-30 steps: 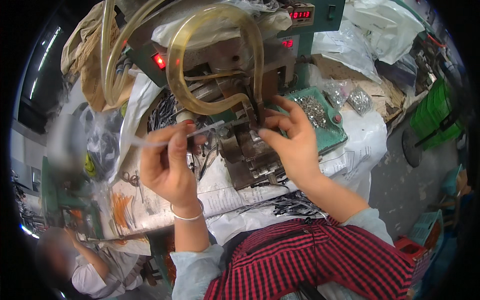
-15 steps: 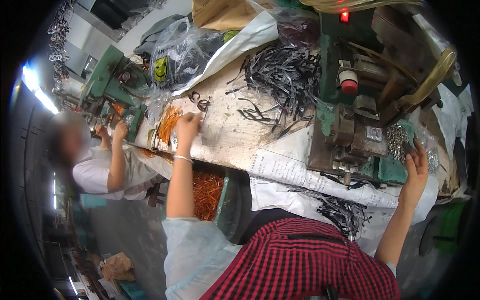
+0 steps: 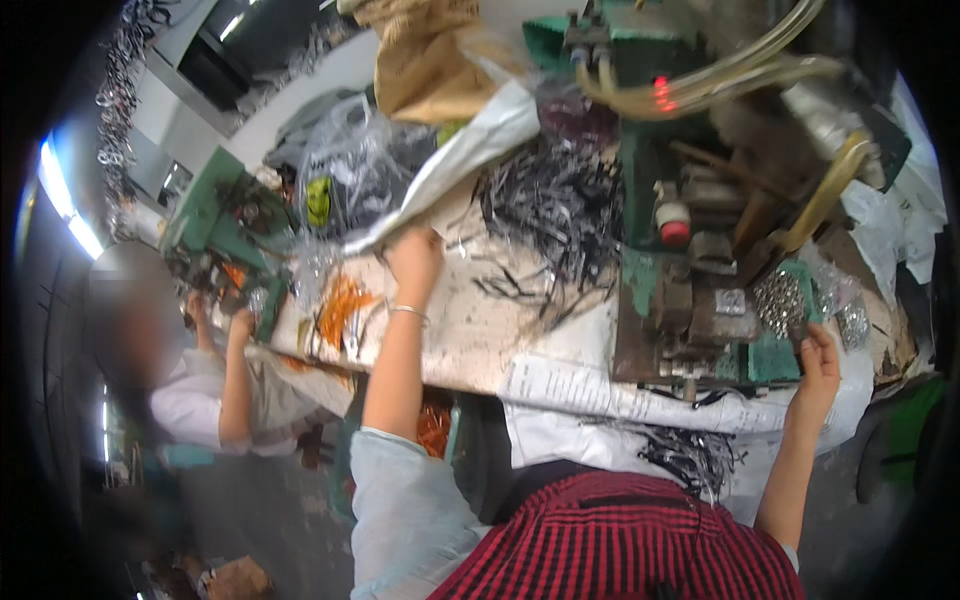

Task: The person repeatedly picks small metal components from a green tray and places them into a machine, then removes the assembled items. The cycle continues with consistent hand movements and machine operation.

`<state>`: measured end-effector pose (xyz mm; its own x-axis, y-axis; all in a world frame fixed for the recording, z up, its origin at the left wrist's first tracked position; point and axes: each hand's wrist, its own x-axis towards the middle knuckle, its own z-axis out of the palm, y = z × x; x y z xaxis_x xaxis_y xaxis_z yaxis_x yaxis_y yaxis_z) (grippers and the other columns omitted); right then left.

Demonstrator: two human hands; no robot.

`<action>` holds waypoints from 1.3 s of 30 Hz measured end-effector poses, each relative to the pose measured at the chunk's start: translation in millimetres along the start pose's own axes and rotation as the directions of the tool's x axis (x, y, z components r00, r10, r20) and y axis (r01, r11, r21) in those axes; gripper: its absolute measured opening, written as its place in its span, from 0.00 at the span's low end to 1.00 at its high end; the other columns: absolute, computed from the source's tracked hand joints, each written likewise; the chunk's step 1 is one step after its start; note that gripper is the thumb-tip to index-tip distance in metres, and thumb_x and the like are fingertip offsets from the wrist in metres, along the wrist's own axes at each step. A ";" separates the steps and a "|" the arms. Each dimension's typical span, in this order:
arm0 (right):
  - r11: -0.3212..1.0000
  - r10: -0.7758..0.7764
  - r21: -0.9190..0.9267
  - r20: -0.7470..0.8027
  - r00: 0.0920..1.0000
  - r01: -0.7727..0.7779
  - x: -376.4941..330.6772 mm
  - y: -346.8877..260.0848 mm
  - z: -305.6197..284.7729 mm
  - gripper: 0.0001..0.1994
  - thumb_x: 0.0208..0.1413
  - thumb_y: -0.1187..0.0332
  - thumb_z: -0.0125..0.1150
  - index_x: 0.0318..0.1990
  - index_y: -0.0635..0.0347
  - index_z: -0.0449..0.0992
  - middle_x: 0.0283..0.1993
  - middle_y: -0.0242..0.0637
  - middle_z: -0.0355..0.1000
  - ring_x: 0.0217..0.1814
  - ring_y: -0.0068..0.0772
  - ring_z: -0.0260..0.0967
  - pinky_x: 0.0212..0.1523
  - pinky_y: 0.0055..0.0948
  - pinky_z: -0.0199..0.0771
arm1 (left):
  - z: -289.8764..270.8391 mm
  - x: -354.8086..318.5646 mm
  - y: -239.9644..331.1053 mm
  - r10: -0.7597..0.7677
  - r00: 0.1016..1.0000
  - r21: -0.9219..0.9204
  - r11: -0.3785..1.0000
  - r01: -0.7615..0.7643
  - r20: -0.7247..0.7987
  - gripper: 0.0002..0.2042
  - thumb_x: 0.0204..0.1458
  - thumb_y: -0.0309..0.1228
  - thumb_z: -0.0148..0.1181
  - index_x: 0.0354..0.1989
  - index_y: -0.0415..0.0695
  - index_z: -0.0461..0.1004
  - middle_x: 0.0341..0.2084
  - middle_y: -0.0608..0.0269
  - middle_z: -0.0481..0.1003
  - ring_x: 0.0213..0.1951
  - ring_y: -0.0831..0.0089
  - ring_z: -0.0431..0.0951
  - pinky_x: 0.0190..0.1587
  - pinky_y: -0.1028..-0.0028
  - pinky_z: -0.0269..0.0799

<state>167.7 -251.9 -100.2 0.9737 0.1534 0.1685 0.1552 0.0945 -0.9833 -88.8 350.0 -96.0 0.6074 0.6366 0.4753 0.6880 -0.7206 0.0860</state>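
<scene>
The left hand (image 3: 415, 258) reaches toward a tangled heap of thin black cords (image 3: 555, 215) on the table (image 3: 480, 335); its fingers' state cannot be told. The right hand (image 3: 820, 365), fingers loosely curled, touches small silvery metal parts (image 3: 785, 300).

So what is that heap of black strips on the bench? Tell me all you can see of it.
The heap of black strips is a loose tangle of thin, dark, flat pieces, plastic or cord by the look. It lies on the worn pale bench, left of the green machine. The left hand rests just left of it, apparently not touching.

Black cords (image 3: 555, 215) lie tangled, heaped on the pale bench (image 3: 470, 335).
</scene>
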 end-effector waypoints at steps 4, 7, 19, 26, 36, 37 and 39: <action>0.994 0.031 0.103 0.001 1.000 -0.031 -15.3 -16.5 31.5 0.12 0.65 0.76 0.57 0.54 0.66 0.77 0.48 0.33 0.77 0.52 0.23 0.73 0.57 0.24 0.69 | 38.5 36.6 40.5 -0.185 0.982 -0.018 0.983 0.185 0.027 0.11 0.52 0.39 0.65 0.34 0.44 0.85 0.37 0.49 0.82 0.40 0.49 0.83 0.44 0.56 0.79; 0.986 0.048 0.164 -0.040 0.998 -0.041 -22.9 -9.4 30.7 0.10 0.65 0.77 0.56 0.52 0.66 0.77 0.47 0.33 0.78 0.50 0.22 0.73 0.54 0.23 0.69 | 61.5 52.9 32.3 -0.288 0.946 0.054 0.958 0.283 0.146 0.11 0.51 0.35 0.64 0.35 0.40 0.84 0.38 0.44 0.82 0.42 0.46 0.83 0.46 0.54 0.78; 0.943 -0.110 -0.324 -0.088 0.990 0.076 -47.0 -6.1 -28.9 0.10 0.64 0.79 0.58 0.51 0.68 0.78 0.49 0.38 0.79 0.52 0.26 0.76 0.57 0.26 0.72 | -81.2 -46.9 101.1 -0.111 0.955 -0.444 0.866 0.229 0.276 0.08 0.58 0.29 0.59 0.29 0.38 0.77 0.24 0.52 0.82 0.25 0.64 0.82 0.28 0.65 0.76; 0.769 -0.257 -0.572 0.135 0.957 0.287 0.6 -16.3 63.2 0.12 0.56 0.72 0.62 0.46 0.61 0.83 0.45 0.49 0.81 0.49 0.54 0.79 0.51 0.41 0.77 | -200.6 -130.4 318.2 0.652 0.418 -0.560 0.012 0.828 0.633 0.08 0.71 0.35 0.46 0.49 0.45 0.63 0.26 0.43 0.81 0.14 0.73 0.74 0.14 0.82 0.64; 0.767 -0.210 -0.593 0.127 0.969 0.244 -7.5 -11.8 34.5 0.10 0.58 0.76 0.62 0.47 0.62 0.82 0.43 0.41 0.82 0.45 0.39 0.79 0.50 0.33 0.76 | -181.2 -125.4 356.3 0.614 0.370 -0.373 -0.131 0.919 0.697 0.10 0.70 0.37 0.48 0.43 0.42 0.69 0.20 0.56 0.76 0.13 0.79 0.67 0.11 0.82 0.53; 0.803 -0.165 -0.562 0.114 0.980 0.201 -1.0 -16.2 32.3 0.11 0.59 0.76 0.62 0.48 0.62 0.82 0.45 0.40 0.82 0.46 0.35 0.79 0.50 0.31 0.76 | -177.3 -127.9 354.9 0.630 0.368 -0.362 -0.145 0.921 0.684 0.10 0.70 0.37 0.48 0.43 0.43 0.69 0.20 0.58 0.75 0.14 0.79 0.68 0.11 0.83 0.53; 0.873 -0.120 -0.468 0.064 0.991 0.136 13.0 -23.7 25.1 0.12 0.60 0.76 0.61 0.51 0.63 0.81 0.48 0.38 0.81 0.47 0.30 0.77 0.50 0.29 0.75 | -173.0 -129.9 353.9 0.647 0.361 -0.334 -0.169 0.927 0.672 0.10 0.70 0.36 0.49 0.43 0.43 0.69 0.20 0.59 0.75 0.15 0.79 0.69 0.11 0.83 0.53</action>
<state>172.5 -227.5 -72.9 0.9353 0.2039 0.2891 0.3461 -0.3569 -0.8677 7.1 -35.3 24.2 0.9311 -0.0524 -0.3611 0.3137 0.6203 0.7189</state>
